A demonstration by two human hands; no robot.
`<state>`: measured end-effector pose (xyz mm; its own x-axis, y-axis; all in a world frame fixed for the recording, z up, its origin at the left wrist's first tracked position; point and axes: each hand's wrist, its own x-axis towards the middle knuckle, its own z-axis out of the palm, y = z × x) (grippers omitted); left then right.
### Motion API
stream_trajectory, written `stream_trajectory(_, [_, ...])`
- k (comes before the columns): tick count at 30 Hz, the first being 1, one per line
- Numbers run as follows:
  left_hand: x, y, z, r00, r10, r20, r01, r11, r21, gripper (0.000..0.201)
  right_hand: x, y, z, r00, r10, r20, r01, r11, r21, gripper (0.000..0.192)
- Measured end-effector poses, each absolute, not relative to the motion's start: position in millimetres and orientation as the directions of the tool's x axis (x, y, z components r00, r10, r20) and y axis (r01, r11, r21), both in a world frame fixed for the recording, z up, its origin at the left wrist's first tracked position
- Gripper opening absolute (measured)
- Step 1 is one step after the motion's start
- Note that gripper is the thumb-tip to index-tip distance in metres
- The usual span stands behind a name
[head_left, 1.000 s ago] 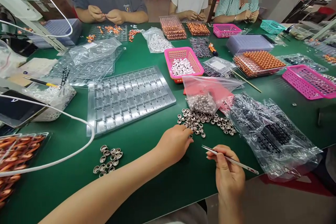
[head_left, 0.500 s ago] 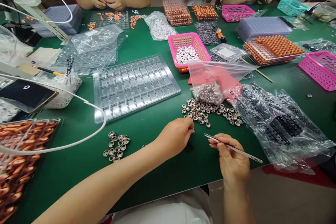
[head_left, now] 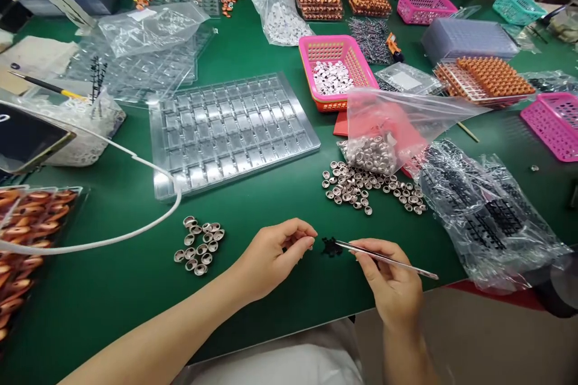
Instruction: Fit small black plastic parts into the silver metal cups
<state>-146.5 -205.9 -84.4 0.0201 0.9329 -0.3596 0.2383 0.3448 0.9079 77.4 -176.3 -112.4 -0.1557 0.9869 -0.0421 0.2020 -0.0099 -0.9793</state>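
Observation:
My right hand [head_left: 395, 283] grips a pair of silver tweezers [head_left: 388, 260] between thumb and fingers. Their tip touches or hovers over a small pile of tiny black parts [head_left: 331, 246]. Just left of that pile, my left hand [head_left: 275, 255] is closed with thumb and forefinger nearly together; whatever sits at the fingertips is too small to name. Beyond both hands lie many loose small metal rings [head_left: 352, 186], spilling out beside a clear plastic bag [head_left: 372, 153] of the same rings. A separate group of metal rings [head_left: 198, 246] rests left of my left forearm.
A clear compartment tray [head_left: 235, 132] lies behind my left hand. Pink baskets [head_left: 311, 69] with white parts stand further back. Bags of black parts [head_left: 483, 210] lie at right, orange parts [head_left: 27, 240] at left. A white cable [head_left: 149, 225] loops over the table. Other people's hands work opposite.
My left hand has drawn back from the loose metal rings toward me and left. The tweezers' tip has moved left to the black parts, which now show. The view has tilted downward.

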Motion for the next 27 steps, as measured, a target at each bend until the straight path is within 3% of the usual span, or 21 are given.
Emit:
stream_trajectory(9, [-151, -206, -91, 0.021, 0.943, -0.333, 0.222, 0.321, 0.921, 0.024, 90, -174, -119, -0.207, 0.977, 0.046, 0.253, 0.099, -0.962, 0.012])
stream_trajectory(16, [-144, -208, -92, 0.050, 0.983, -0.178, 0.336, 0.151, 0.930, 0.017, 89, -169, -119, -0.269, 0.961, 0.061, 0.258, 0.133, -0.957, 0.013])
stream_trajectory(27, [-141, -209, -95, 0.002, 0.986, -0.169, 0.337, 0.158, 0.928, 0.014, 88, -169, -120, -0.299, 0.952, 0.072, 0.295, 0.164, -0.941, 0.013])
